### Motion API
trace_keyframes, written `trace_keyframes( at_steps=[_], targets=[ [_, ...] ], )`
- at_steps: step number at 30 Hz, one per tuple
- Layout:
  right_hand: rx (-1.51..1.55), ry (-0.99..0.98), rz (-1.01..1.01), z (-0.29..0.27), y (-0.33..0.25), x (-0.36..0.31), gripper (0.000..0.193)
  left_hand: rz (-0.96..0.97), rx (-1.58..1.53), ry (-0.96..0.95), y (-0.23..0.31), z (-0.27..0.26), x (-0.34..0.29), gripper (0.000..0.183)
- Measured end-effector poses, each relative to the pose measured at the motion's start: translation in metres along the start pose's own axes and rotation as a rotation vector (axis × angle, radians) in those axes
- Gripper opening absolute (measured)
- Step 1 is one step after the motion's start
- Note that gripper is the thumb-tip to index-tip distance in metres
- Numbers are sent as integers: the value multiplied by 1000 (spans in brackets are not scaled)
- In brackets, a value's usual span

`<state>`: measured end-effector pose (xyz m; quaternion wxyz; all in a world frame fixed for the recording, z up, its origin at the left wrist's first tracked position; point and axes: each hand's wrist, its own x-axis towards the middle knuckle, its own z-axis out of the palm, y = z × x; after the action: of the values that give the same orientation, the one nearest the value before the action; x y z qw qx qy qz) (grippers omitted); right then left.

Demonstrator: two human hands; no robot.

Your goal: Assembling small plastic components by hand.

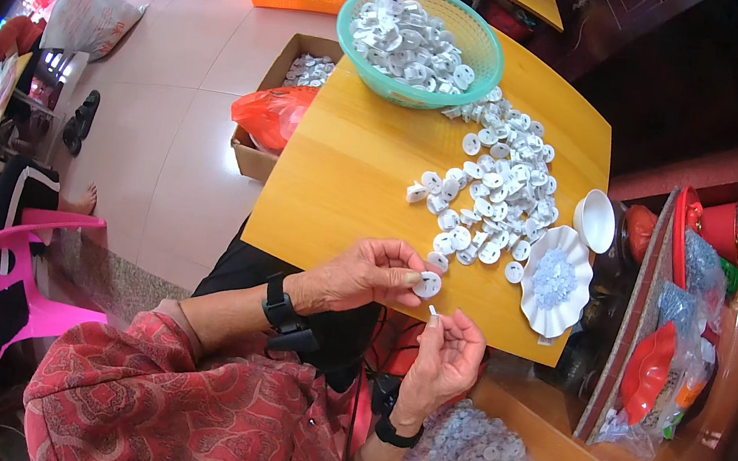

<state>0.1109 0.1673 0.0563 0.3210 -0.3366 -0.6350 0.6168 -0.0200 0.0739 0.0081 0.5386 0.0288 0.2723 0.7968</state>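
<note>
Near the table's front edge, my left hand (362, 276) pinches a round white plastic piece (427, 285) with dark slots in its face, between thumb and fingers. Just below and to the right, my right hand (445, 364) is closed on a small pale plastic bit (433, 310), its tip pointing up toward the round piece. The two are apart. A loose pile of similar round white pieces (508, 188) spreads over the yellow table (340, 163) beyond my hands. Right of the pile, a scalloped white dish (551, 322) holds small pale blue bits (555, 276).
A green basket (488, 72) full of white pieces stands at the table's far edge. A white bowl (596, 223) is beside the dish. Left of the table are a cardboard box (253, 163) and red bag (274, 117). A clear bag of parts (479, 456) lies below my right hand.
</note>
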Motion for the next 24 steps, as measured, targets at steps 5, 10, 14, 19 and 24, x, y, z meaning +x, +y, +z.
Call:
trace_keyframes(
  at_steps=[5, 10, 14, 19, 24],
  targets=[
    [-102, -17, -108, 18, 0, -10, 26, 52, -29, -43, 1, -8, -17, 19],
    [-163, -47, -190, 33, 0, -20, 24, 84, -41, -63, 7, -12, -33, 25],
    [-266, -64, -239, 39, 1, -23, 24, 115, -3, -94, 9, -17, -38, 26],
    [-330, -29, -328, 41, -4, -27, 22, 122, 40, -89, 12, -13, -44, 23],
    [-417, -86, -298, 40, -11, -32, 24, 138, 90, -97, 11, -15, -46, 23]
  ],
)
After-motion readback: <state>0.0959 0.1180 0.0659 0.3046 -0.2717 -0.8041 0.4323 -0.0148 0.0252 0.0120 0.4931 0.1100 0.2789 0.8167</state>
